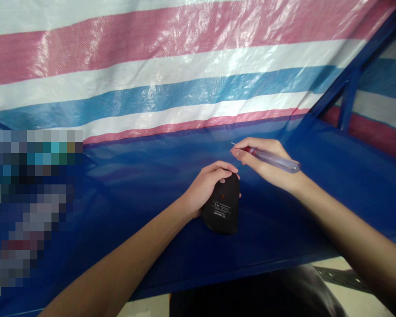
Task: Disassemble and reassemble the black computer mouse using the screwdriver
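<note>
A black computer mouse (222, 209) is turned underside up, with its printed label and a small reddish sensor spot showing. My left hand (206, 187) is closed around its far left part, thumb on the underside and fingers over the far end. Up and to the right of the mouse, apart from it, my right hand (267, 160) grips a screwdriver (277, 161) with a clear handle and a red collar. Its thin metal tip points left, and the handle lies back across the hand.
A blue covered table (135, 167) lies beneath both hands, its front edge close to my body. Behind it hangs a striped red, white and blue tarp (171, 48). A blue frame post (346, 103) stands at the right. The left side is pixelated and unreadable.
</note>
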{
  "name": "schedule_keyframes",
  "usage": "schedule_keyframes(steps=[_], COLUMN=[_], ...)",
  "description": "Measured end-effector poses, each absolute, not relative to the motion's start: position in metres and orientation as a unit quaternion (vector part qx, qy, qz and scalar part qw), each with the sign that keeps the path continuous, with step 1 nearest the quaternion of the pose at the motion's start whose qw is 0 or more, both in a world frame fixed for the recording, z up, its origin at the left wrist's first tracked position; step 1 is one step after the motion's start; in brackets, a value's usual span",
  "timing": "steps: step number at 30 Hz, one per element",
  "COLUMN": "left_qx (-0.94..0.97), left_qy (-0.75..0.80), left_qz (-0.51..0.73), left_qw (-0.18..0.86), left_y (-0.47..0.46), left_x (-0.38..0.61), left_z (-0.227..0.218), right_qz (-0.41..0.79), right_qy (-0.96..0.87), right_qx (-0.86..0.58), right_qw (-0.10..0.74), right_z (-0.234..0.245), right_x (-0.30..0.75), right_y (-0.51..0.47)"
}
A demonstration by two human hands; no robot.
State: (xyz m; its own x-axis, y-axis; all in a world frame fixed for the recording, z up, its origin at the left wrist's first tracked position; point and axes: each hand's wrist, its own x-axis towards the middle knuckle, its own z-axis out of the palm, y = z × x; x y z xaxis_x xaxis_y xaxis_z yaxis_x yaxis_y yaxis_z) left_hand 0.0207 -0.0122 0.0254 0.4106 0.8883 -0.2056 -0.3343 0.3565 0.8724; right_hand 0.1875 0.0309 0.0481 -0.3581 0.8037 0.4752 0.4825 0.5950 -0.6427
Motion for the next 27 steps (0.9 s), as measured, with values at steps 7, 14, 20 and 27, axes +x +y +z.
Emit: schedule_keyframes(steps=[7, 14, 20, 27], left_qx=[0.392, 0.392, 0.393, 0.397], left_qy=[0.351, 0.355, 0.353, 0.351], left_qz=[0.411, 0.41, 0.412, 0.411], left_qw=[0.745, 0.743, 0.743, 0.742], left_y=[-0.0129, -0.0128, -0.0131, -0.0132], left_x=[0.0199, 0.0205, 0.0206, 0.0204], left_z=[0.0257, 0.0257, 0.0239, 0.0244], right_qz=[0.206, 0.206, 0.206, 0.197], right_qy=[-0.797, -0.8, -0.802, -0.804], right_qx=[-0.405, -0.401, -0.397, -0.396], right_qw=[0.398, 0.396, 0.396, 0.397], right_z=[0.0467, 0.048, 0.0467, 0.0471], right_x=[0.1868, 0.1864, 0.1872, 0.1874], right_y=[0.0323, 0.0313, 0.0317, 0.0314])
